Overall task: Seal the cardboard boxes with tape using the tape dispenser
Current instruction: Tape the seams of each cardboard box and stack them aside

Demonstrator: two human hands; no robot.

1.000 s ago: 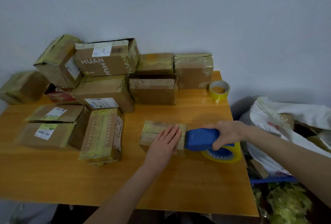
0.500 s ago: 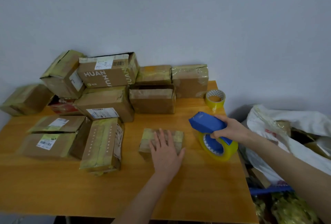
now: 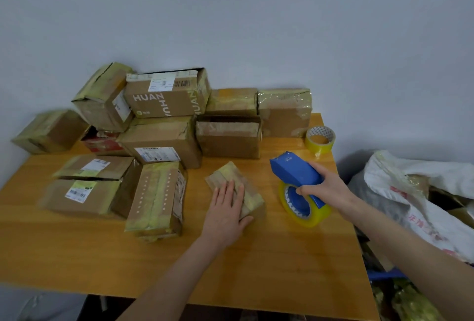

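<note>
A small flat cardboard box [image 3: 232, 178] with yellowish tape on it lies turned at an angle on the wooden table [image 3: 77, 256]. My left hand [image 3: 225, 211] rests on top of it, fingers straight and thumb against its near edge. My right hand [image 3: 325, 188] grips the blue tape dispenser [image 3: 295, 170], which carries a roll of yellow tape [image 3: 305, 209]. The dispenser is off the box, to its right, with the roll down near the tabletop.
Many taped cardboard boxes [image 3: 161, 141] are piled at the table's back and left. A spare yellow tape roll [image 3: 320, 139] sits at the back right corner. A white plastic bag [image 3: 420, 192] of cardboard lies beyond the right edge.
The dispenser has come off the box's right end and moved to the right. The small box has been turned from lying crosswise to an angle under my left hand.
</note>
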